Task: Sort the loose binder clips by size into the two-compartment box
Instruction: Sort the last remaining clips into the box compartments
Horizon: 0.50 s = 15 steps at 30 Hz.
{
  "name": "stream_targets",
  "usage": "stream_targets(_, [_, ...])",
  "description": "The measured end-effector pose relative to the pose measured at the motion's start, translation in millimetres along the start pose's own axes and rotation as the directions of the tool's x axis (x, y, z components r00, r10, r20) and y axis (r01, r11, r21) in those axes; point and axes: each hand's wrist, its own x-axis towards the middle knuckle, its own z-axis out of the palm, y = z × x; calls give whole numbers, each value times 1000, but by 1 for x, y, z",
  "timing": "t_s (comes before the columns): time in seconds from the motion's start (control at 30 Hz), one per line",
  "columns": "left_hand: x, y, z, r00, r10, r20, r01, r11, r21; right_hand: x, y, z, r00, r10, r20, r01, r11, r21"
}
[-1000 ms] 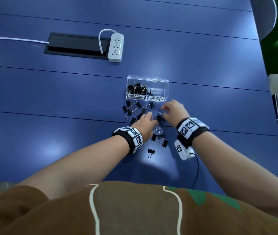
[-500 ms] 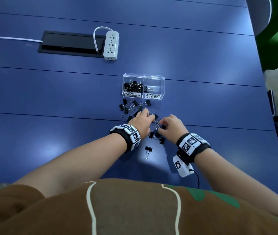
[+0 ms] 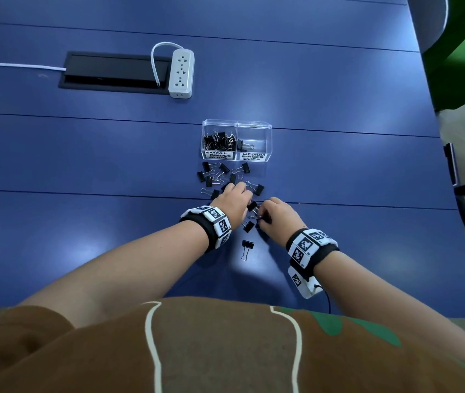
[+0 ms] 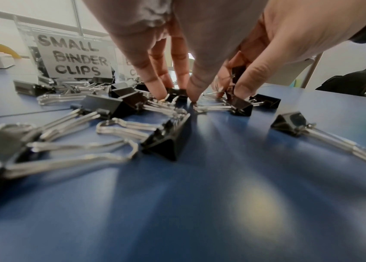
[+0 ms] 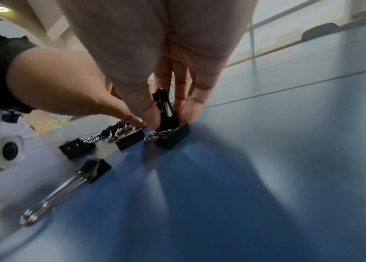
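Note:
A clear two-compartment box stands on the blue table; its left side, labelled small, holds several black clips, and its right side, labelled medium, holds one. Loose black binder clips lie scattered in front of it. My left hand reaches down into the pile, thumb and fingertips pinching a small clip on the table. My right hand is just right of it, pinching a black clip upright over another clip.
One clip lies alone nearer to me, between my wrists. A white power strip and a black cable hatch are at the far left. The table's right edge has a chair beyond it.
My right hand has drawn back from near the box to the near side of the pile and now pinches a clip. My left hand has stayed on the pile.

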Motion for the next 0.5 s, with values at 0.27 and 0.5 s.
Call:
stream_targets(0.27, [2,0,3,997,53,53,-48,995,-88,4,3,-2,993,116,17,-117,984,134])
stream_targets(0.5, [4,4,0,995,87,52,-88,996,14,4,7,-35,987,161,11,-160,970,182])
